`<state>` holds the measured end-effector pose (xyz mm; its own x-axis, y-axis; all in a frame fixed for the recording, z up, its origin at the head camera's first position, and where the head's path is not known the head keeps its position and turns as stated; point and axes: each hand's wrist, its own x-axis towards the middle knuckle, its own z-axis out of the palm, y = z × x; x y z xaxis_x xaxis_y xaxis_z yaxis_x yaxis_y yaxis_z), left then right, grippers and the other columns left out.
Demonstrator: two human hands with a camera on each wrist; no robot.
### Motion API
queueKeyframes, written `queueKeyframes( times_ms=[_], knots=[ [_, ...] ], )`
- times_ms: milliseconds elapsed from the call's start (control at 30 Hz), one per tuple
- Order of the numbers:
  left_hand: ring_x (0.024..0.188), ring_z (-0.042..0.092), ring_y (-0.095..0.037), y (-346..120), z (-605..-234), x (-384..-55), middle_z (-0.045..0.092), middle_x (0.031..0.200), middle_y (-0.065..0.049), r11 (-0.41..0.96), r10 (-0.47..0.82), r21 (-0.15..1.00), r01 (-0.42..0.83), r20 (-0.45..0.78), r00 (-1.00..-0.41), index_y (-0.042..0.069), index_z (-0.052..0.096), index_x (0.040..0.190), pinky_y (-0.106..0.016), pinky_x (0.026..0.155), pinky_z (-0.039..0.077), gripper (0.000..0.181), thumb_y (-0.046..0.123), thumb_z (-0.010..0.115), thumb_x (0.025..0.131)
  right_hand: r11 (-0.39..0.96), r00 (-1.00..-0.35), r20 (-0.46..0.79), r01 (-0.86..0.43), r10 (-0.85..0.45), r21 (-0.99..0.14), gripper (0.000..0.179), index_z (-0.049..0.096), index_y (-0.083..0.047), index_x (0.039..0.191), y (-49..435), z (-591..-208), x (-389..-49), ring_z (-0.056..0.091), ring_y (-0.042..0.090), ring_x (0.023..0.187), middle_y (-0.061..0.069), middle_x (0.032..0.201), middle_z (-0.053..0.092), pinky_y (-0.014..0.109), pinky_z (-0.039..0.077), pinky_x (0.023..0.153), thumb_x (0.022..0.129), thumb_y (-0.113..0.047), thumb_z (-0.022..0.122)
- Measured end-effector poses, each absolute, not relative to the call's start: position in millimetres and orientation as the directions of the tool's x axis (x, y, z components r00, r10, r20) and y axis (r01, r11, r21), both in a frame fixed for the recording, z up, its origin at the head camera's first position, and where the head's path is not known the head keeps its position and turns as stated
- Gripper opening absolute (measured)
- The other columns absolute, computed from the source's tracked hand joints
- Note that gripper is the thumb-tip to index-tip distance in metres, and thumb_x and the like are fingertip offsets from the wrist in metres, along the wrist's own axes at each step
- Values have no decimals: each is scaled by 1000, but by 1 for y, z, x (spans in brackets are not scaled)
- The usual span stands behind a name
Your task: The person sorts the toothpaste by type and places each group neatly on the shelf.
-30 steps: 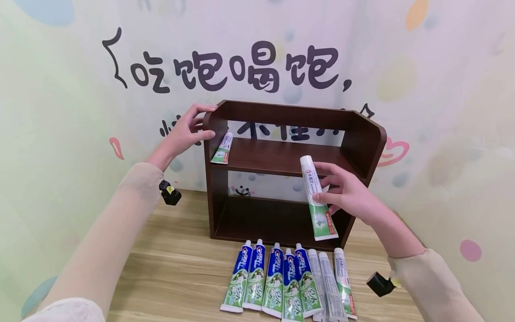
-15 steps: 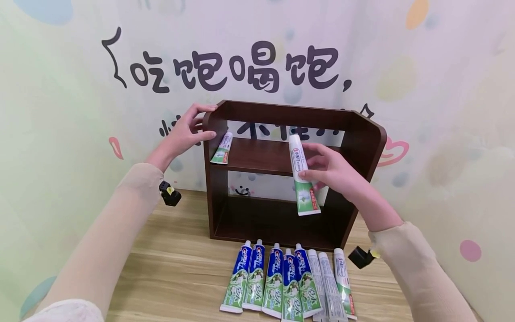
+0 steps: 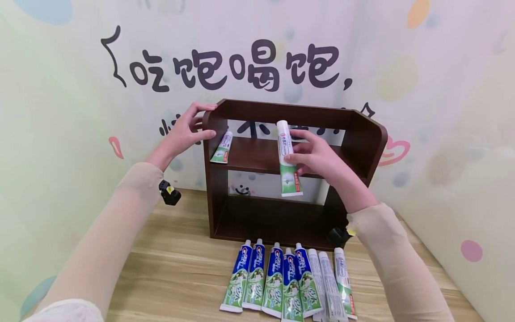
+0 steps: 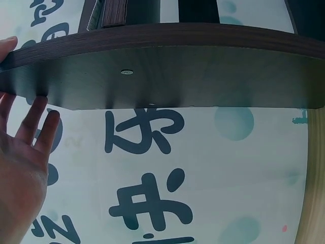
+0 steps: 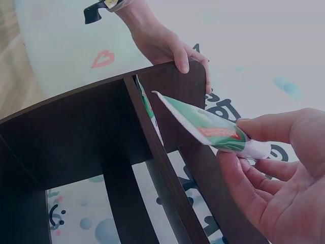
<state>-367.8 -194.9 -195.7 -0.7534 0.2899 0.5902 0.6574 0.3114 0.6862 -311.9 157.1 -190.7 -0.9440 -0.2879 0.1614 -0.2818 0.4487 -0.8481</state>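
My right hand (image 3: 315, 154) pinches a white-and-green toothpaste tube (image 3: 286, 161) between thumb and fingers, cap up. The tube hangs in front of the upper shelf board of a dark brown rack (image 3: 257, 156). In the right wrist view its flat green end (image 5: 203, 122) points toward the rack. My left hand (image 3: 187, 129) grips the top of the rack's left side panel, with the thumb on one face and fingers on the other; the left wrist view shows the panel (image 4: 177, 71) from outside. Another white-and-green toothpaste tube (image 3: 222, 148) stands on the upper board, leaning at that panel.
On the wooden table (image 3: 169, 268) before the rack lies a row of several blue-and-green Crest tubes (image 3: 273, 279). To their right are two greyish tubes (image 3: 330, 286) and one white-and-green tube (image 3: 344, 281). A printed wall cloth (image 3: 225, 36) hangs behind the rack.
My right hand has carried its toothpaste tube leftward and upward across the rack's front, to the upper board's height. My left hand has stayed on the side panel.
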Motion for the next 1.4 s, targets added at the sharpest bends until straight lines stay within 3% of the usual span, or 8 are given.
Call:
queueKeyframes(
  times_ms=[233,567,867,1167,1400],
  knots=[
    [135,48,-39,-194,-195,-369,41,156,0,312,285,677,666,602,-746,12,42,142,-44,106,46,60,5,68,88,372,-929,220,-326,-299,-869,67,40,-30,147,142,-187,-325,63,28,98,14,122,62,29,59,68,90,-17,71],
    [135,48,-38,-194,-196,-370,41,156,0,323,289,672,667,601,-745,13,43,141,-38,104,47,60,5,68,88,311,-914,283,-369,-290,-876,68,36,-30,149,122,-190,-343,63,26,98,13,126,57,27,59,69,91,-19,70],
    [135,48,-40,-193,-196,-368,41,155,1,320,282,674,666,603,-746,13,42,142,-47,108,44,60,9,69,88,184,-910,326,-378,-257,-907,62,37,-40,142,105,-195,-359,66,22,77,15,128,57,30,60,67,93,-15,66],
    [136,48,-36,-193,-196,-368,39,157,1,326,282,680,657,593,-754,15,42,142,-39,105,47,60,4,67,88,159,-926,315,-350,-209,-923,43,49,-35,135,95,-197,-369,63,25,88,12,132,58,26,59,68,97,-18,61],
    [136,48,-34,-192,-196,-366,39,156,2,329,277,683,652,590,-758,17,43,142,-38,104,47,58,6,66,89,131,-929,308,-338,-206,-932,55,45,-38,140,92,-198,-378,60,27,112,8,142,49,28,59,78,94,-16,65]
  ],
)
